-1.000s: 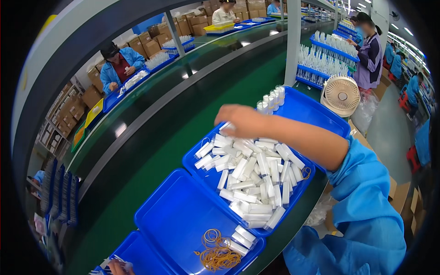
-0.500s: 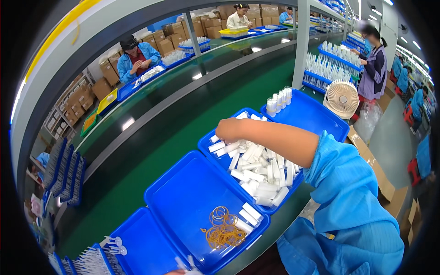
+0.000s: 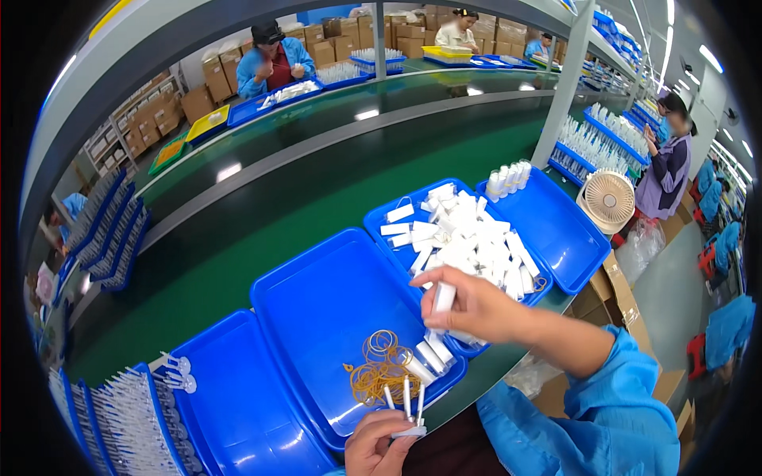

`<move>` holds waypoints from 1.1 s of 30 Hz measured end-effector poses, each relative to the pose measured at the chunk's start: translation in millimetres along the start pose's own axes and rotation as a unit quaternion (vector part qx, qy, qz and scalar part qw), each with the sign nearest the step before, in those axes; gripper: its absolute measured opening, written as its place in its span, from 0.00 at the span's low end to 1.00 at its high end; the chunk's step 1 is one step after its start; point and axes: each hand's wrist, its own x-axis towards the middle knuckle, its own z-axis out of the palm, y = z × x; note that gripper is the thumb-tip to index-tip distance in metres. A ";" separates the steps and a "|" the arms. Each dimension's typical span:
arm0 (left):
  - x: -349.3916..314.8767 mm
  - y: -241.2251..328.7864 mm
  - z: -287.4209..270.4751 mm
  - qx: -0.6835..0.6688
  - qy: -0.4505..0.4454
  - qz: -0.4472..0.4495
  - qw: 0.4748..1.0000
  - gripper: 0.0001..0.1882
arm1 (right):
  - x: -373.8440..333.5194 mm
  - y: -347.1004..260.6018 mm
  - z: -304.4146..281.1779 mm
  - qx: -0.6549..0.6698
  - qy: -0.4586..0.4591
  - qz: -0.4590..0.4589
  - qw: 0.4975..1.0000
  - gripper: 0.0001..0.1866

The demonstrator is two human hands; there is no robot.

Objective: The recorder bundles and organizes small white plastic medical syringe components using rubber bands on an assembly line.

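Observation:
My right hand (image 3: 494,311) grips a short white tube-shaped piece (image 3: 444,297) between thumb and fingers, above the near edge of a blue tray heaped with similar white pieces (image 3: 468,230). Low in the view, my left hand (image 3: 375,443) holds a pale plastic part with slim upright white stems (image 3: 407,397); its lower end is partly hidden by the fingers. Just beyond the left hand lie a tangle of tan rubber bands (image 3: 379,381) and several white pieces (image 3: 431,355), in the near right corner of the middle blue tray (image 3: 317,293).
On the left, another blue tray (image 3: 230,373) adjoins racks of stemmed plastic parts (image 3: 127,420). Bundled white tubes (image 3: 509,181) stand in the far right tray (image 3: 556,238), beside a beige fan (image 3: 607,200). A green conveyor (image 3: 262,230) runs behind; co-workers sit across it.
My right hand has come back from the heaped tray toward me, now with a white piece in it. The left hand has risen into view with the stemmed part. The head view has shifted.

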 end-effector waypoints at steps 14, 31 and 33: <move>11.3 18.4 10.0 0.065 -0.048 0.080 0.993 0.07 | -23.5 39.5 20.7 -0.347 0.015 -0.350 0.870 0.31; -0.4 -5.4 -8.2 -0.110 -0.177 -0.096 0.973 0.05 | -48.2 11.1 6.4 -0.291 -0.127 -0.344 0.884 0.15; 2.5 -3.6 -10.2 -0.050 -0.206 -0.009 0.977 0.04 | -54.1 14.6 10.7 -0.231 -0.116 -0.354 0.899 0.13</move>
